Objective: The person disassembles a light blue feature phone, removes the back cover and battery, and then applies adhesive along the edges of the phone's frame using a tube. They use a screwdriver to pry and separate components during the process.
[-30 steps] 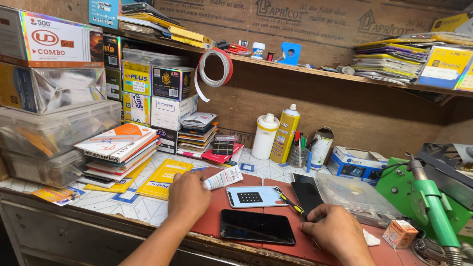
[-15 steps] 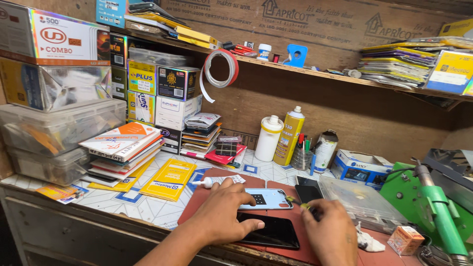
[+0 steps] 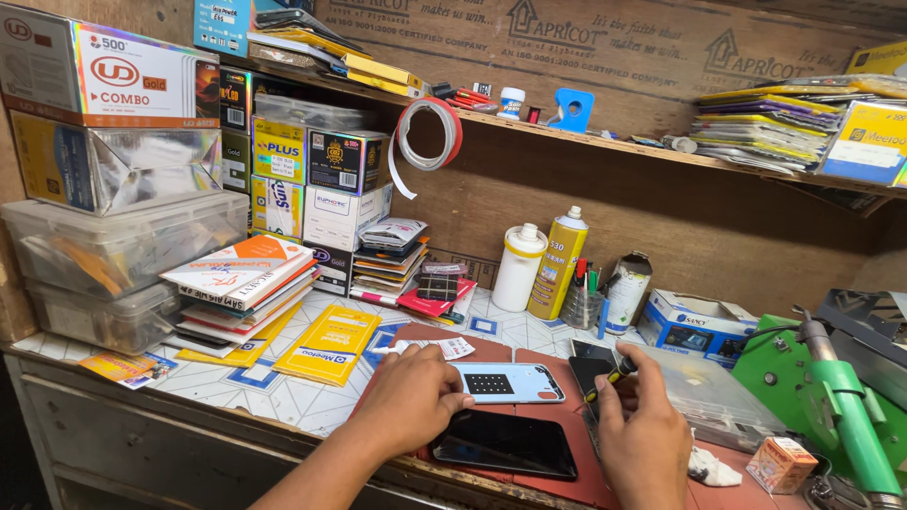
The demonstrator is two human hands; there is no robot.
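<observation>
The tiled work surface (image 3: 283,401) carries a dark red rubber mat (image 3: 557,472) at its front edge. On the mat lies a black glossy phone screen panel (image 3: 505,444), flat and face up, with a pale blue phone frame (image 3: 505,382) just behind it. The left hand (image 3: 411,401) rests with spread, released fingers (image 3: 455,404) on the near left corner of the panel, steadying it. The right hand (image 3: 647,439) has its fingers clenched around a small black-and-yellow tool (image 3: 609,376), tip toward a dark phone part (image 3: 590,364). This looks like a positioning step; the next move seems to call for a firm hold and fine tool control.
</observation>
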